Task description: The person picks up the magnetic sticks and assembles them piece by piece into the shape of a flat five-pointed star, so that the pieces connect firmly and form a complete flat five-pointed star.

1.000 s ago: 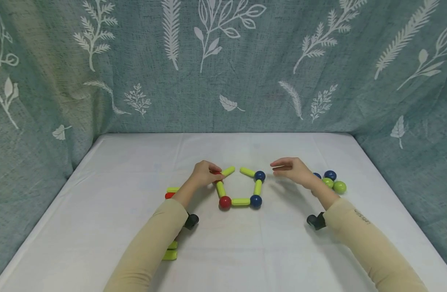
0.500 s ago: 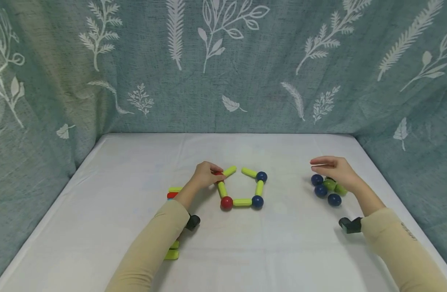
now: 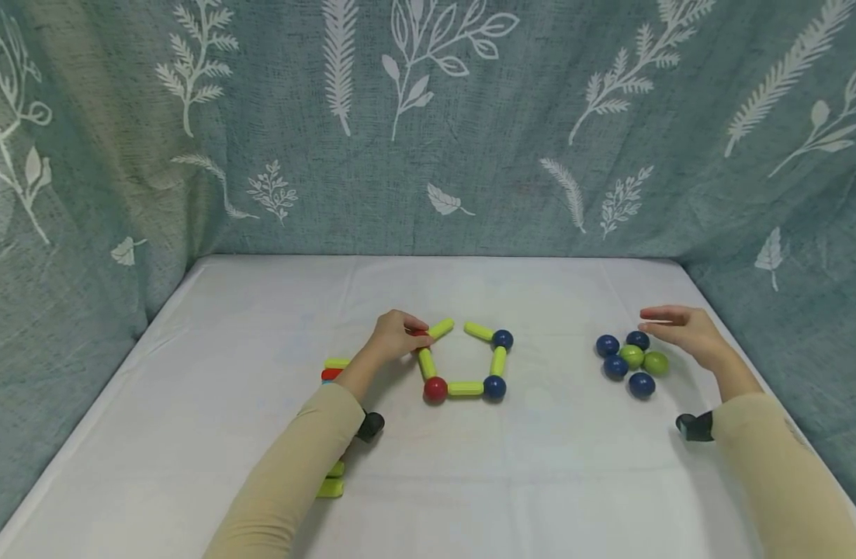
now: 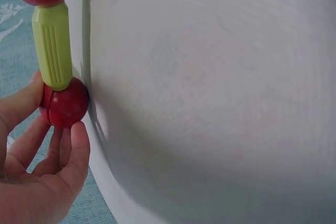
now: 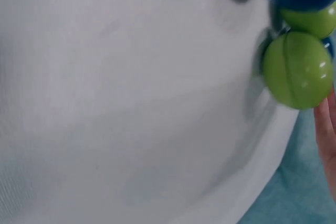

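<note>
My left hand (image 3: 391, 335) pinches a red ball (image 4: 71, 104) between thumb and fingers, at the upper left corner of a ring of rods and balls. A yellow-green rod (image 4: 53, 45) runs from that ball to a second red ball (image 3: 435, 390). Another rod (image 3: 441, 329) slants up from the held ball. On the ring's right side are two blue balls (image 3: 494, 387), and a rod (image 3: 478, 331) points inward from the upper one. A gap separates the two top rods. My right hand (image 3: 686, 330), fingers extended and holding nothing, hovers at the right of a cluster of loose balls.
The cluster has several blue balls (image 3: 641, 385) and two green balls (image 3: 656, 362). At the left, partly under my left forearm, lie more yellow-green rods (image 3: 331, 488) and a red piece (image 3: 332, 374). A patterned curtain (image 3: 428, 194) hangs behind the white table (image 3: 539, 481).
My right hand has moved from beside the ring to the right, past the loose balls, uncovering them. My left hand keeps its hold on the red ball.
</note>
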`<action>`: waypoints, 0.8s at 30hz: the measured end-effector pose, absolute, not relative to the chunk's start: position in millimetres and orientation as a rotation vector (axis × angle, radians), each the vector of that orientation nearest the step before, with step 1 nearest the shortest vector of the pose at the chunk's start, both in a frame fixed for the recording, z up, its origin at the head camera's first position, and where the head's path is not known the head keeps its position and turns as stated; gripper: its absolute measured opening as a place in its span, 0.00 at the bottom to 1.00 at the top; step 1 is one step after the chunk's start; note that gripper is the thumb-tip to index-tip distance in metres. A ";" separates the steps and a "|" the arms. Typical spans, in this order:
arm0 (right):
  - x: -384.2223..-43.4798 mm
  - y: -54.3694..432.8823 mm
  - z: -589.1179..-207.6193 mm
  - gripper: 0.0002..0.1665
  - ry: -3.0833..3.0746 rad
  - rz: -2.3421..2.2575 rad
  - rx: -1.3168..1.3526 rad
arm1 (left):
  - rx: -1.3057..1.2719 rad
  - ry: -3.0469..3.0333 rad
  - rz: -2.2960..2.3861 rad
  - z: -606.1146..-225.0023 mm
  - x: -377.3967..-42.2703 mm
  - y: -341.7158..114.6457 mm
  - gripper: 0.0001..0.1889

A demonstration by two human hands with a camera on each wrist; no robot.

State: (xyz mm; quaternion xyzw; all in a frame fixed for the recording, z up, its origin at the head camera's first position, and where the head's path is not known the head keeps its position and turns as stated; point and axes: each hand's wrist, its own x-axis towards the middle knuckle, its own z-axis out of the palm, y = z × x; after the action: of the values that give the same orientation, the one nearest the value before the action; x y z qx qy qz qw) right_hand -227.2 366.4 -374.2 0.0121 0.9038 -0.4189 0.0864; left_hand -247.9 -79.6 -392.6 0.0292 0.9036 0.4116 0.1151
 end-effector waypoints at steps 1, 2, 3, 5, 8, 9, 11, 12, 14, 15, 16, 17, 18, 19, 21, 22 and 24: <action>-227.7 367.1 -375.2 0.39 2.679 -1.238 0.053 | 0.084 2.646 1.205 -392.8 -248.1 -79.5 0.14; -227.9 368.1 -376.3 0.40 2.667 -1.228 0.063 | 0.085 2.646 1.205 -393.0 -248.4 -79.7 0.14; -228.3 368.8 -377.5 0.40 2.654 -1.222 0.076 | 0.085 2.646 1.206 -393.2 -248.6 -79.8 0.14; -229.5 370.9 -380.9 0.40 2.629 -1.207 0.089 | 0.082 2.644 1.212 -393.4 -248.9 -79.9 0.14; -230.4 372.9 -385.3 0.40 2.593 -1.197 0.089 | 0.081 2.641 1.221 -393.5 -248.5 -80.1 0.14; -230.4 373.2 -386.3 0.41 2.578 -1.198 0.091 | 0.078 2.637 1.225 -393.6 -248.4 -80.1 0.14; -230.3 373.3 -387.8 0.42 2.555 -1.187 0.088 | 0.079 2.634 1.225 -393.8 -248.4 -80.2 0.14; -230.3 373.2 -388.3 0.42 2.546 -1.180 0.089 | 0.079 2.633 1.227 -393.9 -248.4 -80.2 0.14; -230.4 372.7 -389.0 0.43 2.530 -1.170 0.092 | 0.077 2.630 1.229 -394.2 -248.8 -80.1 0.14; -230.6 372.5 -389.3 0.44 2.523 -1.169 0.095 | 0.080 2.631 1.229 -394.5 -249.1 -80.3 0.14; -230.9 372.4 -389.7 0.44 2.519 -1.165 0.095 | 0.080 2.631 1.230 -394.8 -249.4 -80.3 0.14; -231.1 372.3 -390.0 0.44 2.517 -1.165 0.095 | 0.083 2.634 1.231 -395.0 -249.6 -80.5 0.14; -231.3 372.2 -390.2 0.43 2.516 -1.169 0.095 | 0.087 2.637 1.230 -395.3 -249.8 -80.7 0.14; -231.5 372.2 -390.4 0.43 2.519 -1.167 0.093 | 0.089 2.640 1.228 -395.7 -250.1 -80.8 0.14; -231.6 372.6 -390.3 0.43 2.527 -1.168 0.087 | 0.095 2.649 1.224 -396.0 -250.1 -80.9 0.14; -231.6 372.8 -389.7 0.42 2.534 -1.166 0.084 | 0.095 2.652 1.222 -396.0 -249.9 -80.9 0.14; -231.4 372.7 -387.3 0.41 2.544 -1.179 0.075 | 0.092 2.655 1.221 -395.7 -249.3 -80.8 0.14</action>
State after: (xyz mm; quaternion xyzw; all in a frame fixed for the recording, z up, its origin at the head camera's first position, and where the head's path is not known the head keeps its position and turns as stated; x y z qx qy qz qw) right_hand -231.4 372.7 -387.3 0.0265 0.8942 -0.4144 0.1675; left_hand -249.3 -80.8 -395.7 0.0314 0.9027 0.4151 0.1089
